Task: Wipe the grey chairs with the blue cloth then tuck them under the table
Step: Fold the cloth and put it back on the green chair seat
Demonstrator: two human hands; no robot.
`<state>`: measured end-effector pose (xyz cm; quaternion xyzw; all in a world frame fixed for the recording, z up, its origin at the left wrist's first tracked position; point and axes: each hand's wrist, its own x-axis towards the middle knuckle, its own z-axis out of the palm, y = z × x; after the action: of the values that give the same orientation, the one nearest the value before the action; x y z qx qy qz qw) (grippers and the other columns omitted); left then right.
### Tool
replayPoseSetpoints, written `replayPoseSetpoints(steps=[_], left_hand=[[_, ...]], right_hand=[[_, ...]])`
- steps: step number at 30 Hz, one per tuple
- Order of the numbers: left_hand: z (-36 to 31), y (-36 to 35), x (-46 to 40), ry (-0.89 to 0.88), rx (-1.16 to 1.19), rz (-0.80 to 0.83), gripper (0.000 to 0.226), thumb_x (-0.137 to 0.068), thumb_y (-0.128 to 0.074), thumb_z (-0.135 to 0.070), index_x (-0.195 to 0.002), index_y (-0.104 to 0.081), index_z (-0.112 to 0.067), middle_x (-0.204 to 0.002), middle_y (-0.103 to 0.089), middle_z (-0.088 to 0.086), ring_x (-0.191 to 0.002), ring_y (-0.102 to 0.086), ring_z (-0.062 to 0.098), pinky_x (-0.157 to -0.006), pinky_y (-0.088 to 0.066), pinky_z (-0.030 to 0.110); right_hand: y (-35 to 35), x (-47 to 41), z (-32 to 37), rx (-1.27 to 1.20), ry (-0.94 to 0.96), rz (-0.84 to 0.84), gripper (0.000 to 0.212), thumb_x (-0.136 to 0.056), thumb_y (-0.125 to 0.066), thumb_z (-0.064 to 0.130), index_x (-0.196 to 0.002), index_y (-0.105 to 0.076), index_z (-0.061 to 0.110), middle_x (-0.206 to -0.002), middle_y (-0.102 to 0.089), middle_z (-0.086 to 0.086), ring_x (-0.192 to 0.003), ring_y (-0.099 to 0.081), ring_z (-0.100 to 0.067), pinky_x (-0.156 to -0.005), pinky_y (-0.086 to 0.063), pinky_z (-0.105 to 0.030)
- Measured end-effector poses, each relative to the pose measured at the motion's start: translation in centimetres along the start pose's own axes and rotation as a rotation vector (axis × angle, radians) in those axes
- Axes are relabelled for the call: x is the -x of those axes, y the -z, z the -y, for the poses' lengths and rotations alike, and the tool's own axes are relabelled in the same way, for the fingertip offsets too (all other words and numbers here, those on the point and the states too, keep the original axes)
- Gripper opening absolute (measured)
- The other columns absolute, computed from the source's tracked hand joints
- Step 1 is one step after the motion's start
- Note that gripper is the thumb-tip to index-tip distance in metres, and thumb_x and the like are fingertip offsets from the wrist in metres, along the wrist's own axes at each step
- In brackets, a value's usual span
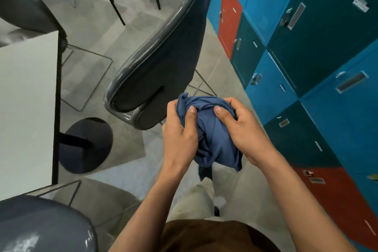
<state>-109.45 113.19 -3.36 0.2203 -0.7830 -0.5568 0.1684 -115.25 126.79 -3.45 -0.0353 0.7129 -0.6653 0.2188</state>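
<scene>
Bunched blue fabric cloth (212, 131) sits clenched in my left hand (180, 131) and right hand (243, 129). Behind it stands a grey moulded plastic chair (163, 57), seemingly clear of the white table's (26, 108) edge.

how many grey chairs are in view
3. One grey chair stands ahead of the hands, pulled out from the white table; one at the table's far end, top left; one at bottom left. More may be out of frame.

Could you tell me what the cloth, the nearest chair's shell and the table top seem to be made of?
Cloth: soft knit or woven fabric, matte; it bunches into folds.
Chair shell: likely moulded plastic, glossy grey; highlights run along its rim.
Table top: smooth matte white, probably laminate, dark edge; not certain.
</scene>
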Motion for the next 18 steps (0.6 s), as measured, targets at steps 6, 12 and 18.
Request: replayPoseSetpoints(steps=[6, 12, 18], left_hand=[[-3.1, -3.5, -7.8, -0.020, -0.006, -0.014, 0.012, -0.107, -0.054, -0.026, -0.118, -0.055, -0.028, -0.097, -0.064, -0.032, -0.093, -0.063, 0.004, -0.080, -0.049, 0.022], [-5.2, -7.2, -14.1, 0.018, 0.022, -0.053, 0.015, -0.106, -0.054, -0.023, -0.122, -0.055, -0.026, -0.102, -0.065, -0.027, -0.093, -0.067, 0.005, -0.081, -0.059, 0.034], [-7.2, -11.3, -19.8, 0.030, 0.041, -0.164, 0.011, -0.106, -0.054, -0.024, -0.117, -0.055, -0.021, -0.098, -0.066, -0.019, -0.087, -0.068, 0.011, -0.077, -0.060, 0.046]], right_hand=[[3.1, -8.4, 4.1, 0.070, 0.047, 0.025, 0.009, -0.102, -0.058, 0.026, -0.109, -0.064, 0.027, -0.103, -0.072, 0.006, -0.099, -0.070, -0.012, -0.090, -0.058, -0.041], [5.7, -15.4, 6.9, 0.107, 0.056, 0.067, 0.008, -0.102, -0.058, 0.029, -0.107, -0.064, 0.029, -0.100, -0.072, 0.009, -0.095, -0.070, -0.008, -0.085, -0.059, -0.036], [8.8, -23.5, 9.8, 0.190, 0.119, 0.169, 0.009, -0.102, -0.058, 0.031, -0.108, -0.065, 0.029, -0.099, -0.071, 0.010, -0.095, -0.069, -0.009, -0.088, -0.058, -0.042]])
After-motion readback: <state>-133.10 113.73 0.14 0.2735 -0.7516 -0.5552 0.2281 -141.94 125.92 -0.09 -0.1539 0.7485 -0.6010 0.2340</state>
